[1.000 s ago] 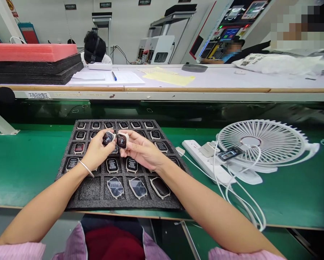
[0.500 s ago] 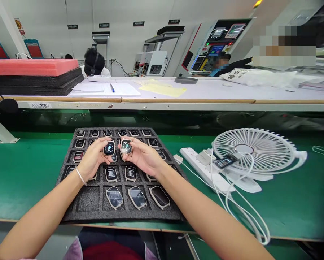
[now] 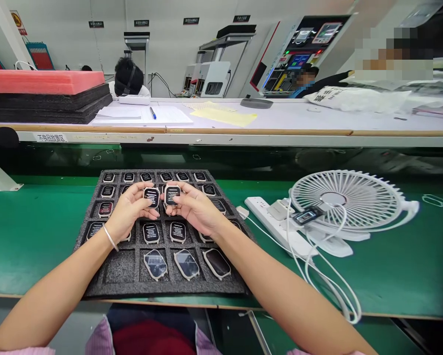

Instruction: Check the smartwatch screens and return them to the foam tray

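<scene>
Over the dark foam tray [image 3: 120, 270], you held one watch [image 3: 151, 196] in your left hand [image 3: 129, 209] and a second watch [image 3: 171, 193] in your right hand [image 3: 195, 209], close side by side. Both had pale cases and rounded black screens, raised toward you, lit with lines of white text.

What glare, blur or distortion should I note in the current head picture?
Head view, front row of the foam tray: pale reflections on the leftmost smartwatch and its neighbour; head view, right: white bag looks soft, tall cabinet leans, likely lens distortion; head view, centre: left hand and right hand look fairly sharp.
</scene>
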Available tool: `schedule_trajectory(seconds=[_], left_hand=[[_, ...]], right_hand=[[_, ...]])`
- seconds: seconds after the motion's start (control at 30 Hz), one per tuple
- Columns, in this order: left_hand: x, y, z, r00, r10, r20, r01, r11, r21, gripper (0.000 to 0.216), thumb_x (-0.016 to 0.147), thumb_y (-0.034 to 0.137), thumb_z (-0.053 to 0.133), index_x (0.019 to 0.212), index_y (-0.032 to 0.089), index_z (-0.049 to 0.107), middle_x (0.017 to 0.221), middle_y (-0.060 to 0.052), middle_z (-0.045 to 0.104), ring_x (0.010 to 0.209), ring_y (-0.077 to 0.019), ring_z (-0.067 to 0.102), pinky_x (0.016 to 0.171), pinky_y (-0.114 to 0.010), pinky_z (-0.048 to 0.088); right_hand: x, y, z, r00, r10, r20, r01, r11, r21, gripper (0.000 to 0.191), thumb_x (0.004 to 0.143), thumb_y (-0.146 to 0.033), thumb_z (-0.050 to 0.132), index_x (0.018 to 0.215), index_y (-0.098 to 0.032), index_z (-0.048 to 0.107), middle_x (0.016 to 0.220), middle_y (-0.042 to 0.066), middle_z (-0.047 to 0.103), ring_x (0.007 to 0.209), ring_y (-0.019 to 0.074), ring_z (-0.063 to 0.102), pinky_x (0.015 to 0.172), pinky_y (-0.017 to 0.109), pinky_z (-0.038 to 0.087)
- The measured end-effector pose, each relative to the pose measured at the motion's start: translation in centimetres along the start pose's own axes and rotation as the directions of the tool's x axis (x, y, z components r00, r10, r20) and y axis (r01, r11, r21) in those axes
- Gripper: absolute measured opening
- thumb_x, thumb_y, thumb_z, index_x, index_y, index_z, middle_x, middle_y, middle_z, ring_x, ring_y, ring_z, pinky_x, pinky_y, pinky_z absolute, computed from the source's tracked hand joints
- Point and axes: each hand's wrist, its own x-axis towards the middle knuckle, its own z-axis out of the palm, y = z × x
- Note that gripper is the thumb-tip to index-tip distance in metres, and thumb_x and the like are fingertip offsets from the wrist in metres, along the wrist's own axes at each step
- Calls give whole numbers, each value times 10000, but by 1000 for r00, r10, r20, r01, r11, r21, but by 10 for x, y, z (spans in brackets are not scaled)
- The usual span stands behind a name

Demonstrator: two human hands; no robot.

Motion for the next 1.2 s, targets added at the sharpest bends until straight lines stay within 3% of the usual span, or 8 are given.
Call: schedule_trajectory(seconds=[0.47,0.87,1.2], left_hand=[[-1,0,1,1000,6,10,-6,999,36,403,679,171,643,1068,176,540,893,-10,707,536,-111,678,574,-266,575],[0,-2,1,1000,19,0,-19,998,56,358,708,209,675,1045,181,556,887,0,682,528,-106,673,550,-255,569],[0,-2,2,999,24,21,-25,999,43,437,628,110,646,1048,186,554,930,1,690,554,-109,690,585,-259,587]], right_hand=[[1,5,-2,999,-43,18,44,998,-52,376,735,-257,781,1066,-217,607,875,5,724,599,119,662,621,280,529],[0,6,-1,999,-41,30,43,997,-66,356,742,-189,727,1071,-219,596,878,3,704,614,121,652,632,288,518],[-1,4,-2,999,-30,23,32,996,-83,483,664,-113,773,1087,-233,572,854,-33,665,600,89,612,608,245,492]])
